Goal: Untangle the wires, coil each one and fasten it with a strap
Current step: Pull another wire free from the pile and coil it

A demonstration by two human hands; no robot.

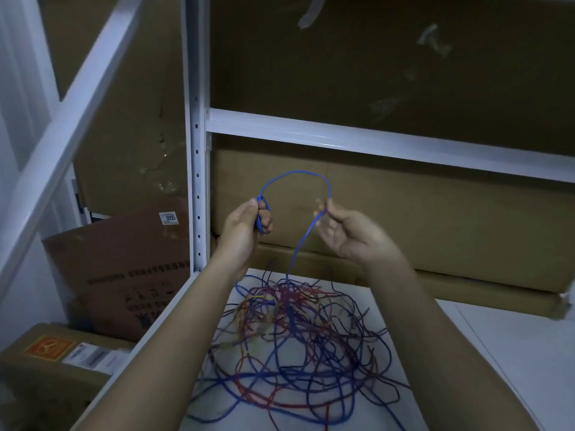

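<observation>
One wire: a blue wire is raised above the shelf, arching between both hands, then dropping from the right hand into the tangle.
Coil: small blue coil sits in the left hand, partly covered by fingers; number of turns hard to make out.
Left hand: fingers curled round the coil, gripping it.
Right hand: palm up, thumb and forefinger pinching the wire, other fingers loosely spread.
Tangle: blue, red and dark wires with a little yellow, heaped on the white shelf below and between the forearms; single strands cannot be followed in the dim light.
Cut off: lowest loops run out at the bottom edge.
Edges: shelf's left rim runs under the left forearm; upright post stands just left of the left hand; a crossbar passes above the arch.
Room: bare shelf lies right of the tangle.
Surroundings: cardboard boxes behind the hands, more boxes lower left, print blurred.
</observation>
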